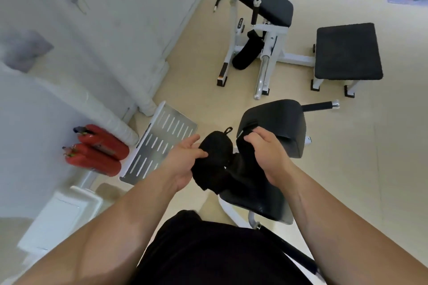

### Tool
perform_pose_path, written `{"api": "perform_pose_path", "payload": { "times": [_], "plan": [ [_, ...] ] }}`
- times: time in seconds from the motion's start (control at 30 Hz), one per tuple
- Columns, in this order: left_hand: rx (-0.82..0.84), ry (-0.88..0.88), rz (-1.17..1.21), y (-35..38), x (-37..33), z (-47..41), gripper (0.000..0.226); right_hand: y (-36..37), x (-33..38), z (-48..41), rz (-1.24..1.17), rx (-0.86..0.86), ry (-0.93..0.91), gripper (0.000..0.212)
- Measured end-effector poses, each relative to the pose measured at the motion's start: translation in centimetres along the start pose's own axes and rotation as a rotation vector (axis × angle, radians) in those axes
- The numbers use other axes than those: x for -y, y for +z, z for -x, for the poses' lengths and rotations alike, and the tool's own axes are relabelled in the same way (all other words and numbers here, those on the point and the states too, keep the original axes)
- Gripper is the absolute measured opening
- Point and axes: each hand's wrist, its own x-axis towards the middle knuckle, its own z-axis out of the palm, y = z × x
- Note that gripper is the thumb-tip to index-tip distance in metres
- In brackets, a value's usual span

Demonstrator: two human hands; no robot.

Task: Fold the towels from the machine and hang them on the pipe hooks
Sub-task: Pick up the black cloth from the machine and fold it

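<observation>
step: folding, in the air | towel [215, 157] bunched near centre, above machine pad [278, 120] | left grip [185, 162] pinches its left end; right grip [266, 152] curls round its right end | next: likely bring ends together square, loop [228, 129] free | unclear: hooks unseen; towel edges merge with pad; pipe [108, 118] left, blurred

Bright, even indoor light; shadows under the bench [347, 53] soft and faint. Strong wide-angle bending at the edges, wall [104, 18] at left smeared. The black towel [215, 159] shows almost no detail.
</observation>
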Motion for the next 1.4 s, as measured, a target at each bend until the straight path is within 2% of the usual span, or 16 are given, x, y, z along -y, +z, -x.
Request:
{"api": "perform_pose_path", "payload": {
  "times": [0.1,0.2,0.23,0.47,0.53,0.63,0.7,0.8,0.87,0.97,1.07,1.2,1.27,1.4],
  "plan": [
    [0.012,0.036,0.049,-3.0,-0.3,1.2,0.052,2.6,0.5,-0.3,0.039,0.111,0.033,0.023],
    [0.027,0.124,0.157,-5.6,-0.9,2.5,0.031,6.3,0.7,-0.8,0.102,0.246,0.109,0.051],
    [0.026,0.158,0.182,-6.5,-1.1,2.8,0.027,7.8,1.0,-0.9,0.131,0.27,0.104,0.054],
    [-0.018,0.211,0.121,-16.9,-3.7,3.5,0.037,21.3,3.9,-2.3,0.238,0.336,-0.099,0.014],
    [-0.035,0.213,0.194,-20.5,-5.2,3.8,0.031,25.3,4.8,-2.9,0.291,0.312,-0.125,0.017],
    [-0.067,0.184,0.305,-26.0,-7.2,3.7,0.042,30.7,6.0,-3.6,0.35,0.277,-0.149,0.028],
    [-0.073,0.2,0.285,-28.9,-8.7,3.5,0.045,33.9,6.6,-4.0,0.35,0.257,-0.152,0.038],
    [-0.154,0.292,0.118,-32.2,-10.6,3.3,0.026,37.7,7.3,-4.4,0.307,0.264,-0.164,0.042],
    [-0.213,0.365,-0.001,-33.9,-11.4,2.8,0.02,39.5,8.0,-4.9,0.336,0.285,-0.192,0.027],
    [-0.265,0.403,-0.048,-36.1,-12.7,2.0,0.02,41.2,9.3,-6.1,0.404,0.333,-0.206,0.009],
    [-0.318,0.419,-0.028,-38.3,-14.2,1.3,0.02,41.9,11.0,-7.5,0.479,0.438,-0.133,0.018],
    [-0.297,0.385,-0.015,-39.8,-16.5,0.6,0.026,42.5,14.0,-9.1,0.473,0.693,-0.053,0.011],
    [-0.248,0.375,-0.034,-39.4,-17.5,-0.2,0.031,43.1,15.8,-10.2,0.515,0.778,-0.119,0.017],
    [-0.215,0.334,-0.053,-37.4,-19.4,-2.4,0.033,43.7,18.8,-13.6,0.608,0.835,-0.384,0.027]
  ]
}}
